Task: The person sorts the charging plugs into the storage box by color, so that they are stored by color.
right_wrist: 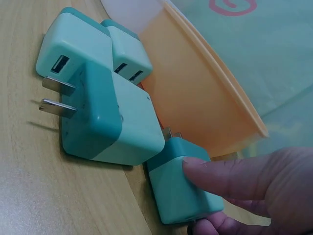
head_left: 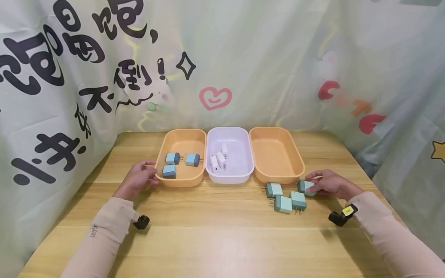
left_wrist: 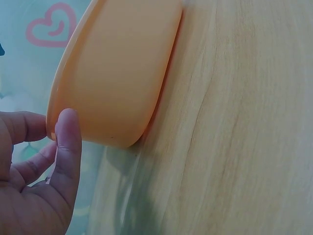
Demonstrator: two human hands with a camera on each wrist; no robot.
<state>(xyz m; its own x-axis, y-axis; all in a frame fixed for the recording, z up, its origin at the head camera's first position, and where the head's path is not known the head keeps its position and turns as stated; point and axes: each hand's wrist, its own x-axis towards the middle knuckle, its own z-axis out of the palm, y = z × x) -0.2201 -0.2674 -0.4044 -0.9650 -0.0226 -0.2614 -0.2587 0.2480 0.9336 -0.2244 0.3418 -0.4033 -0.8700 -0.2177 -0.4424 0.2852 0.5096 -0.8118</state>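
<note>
My left hand point(head_left: 140, 175) pinches the near left rim of the left orange tray point(head_left: 184, 180); in the left wrist view the thumb point(left_wrist: 68, 147) lies against its outer wall. Inside that tray are three blue charger plugs point(head_left: 169, 171). On the right, my right hand point(head_left: 326, 183) grips a green charger plug point(right_wrist: 181, 186) between thumb and fingers, its prongs toward the right orange tray point(right_wrist: 200, 93). Beside it on the table lie three more green charger plugs point(head_left: 283, 204), one with two prongs facing the right wrist camera.
Between the orange trays stands a white tray point(head_left: 229, 179) holding several small white chargers point(head_left: 221, 159). All three trays form a row on the wooden table point(head_left: 208, 231). A printed curtain point(head_left: 264, 77) hangs behind and along both sides.
</note>
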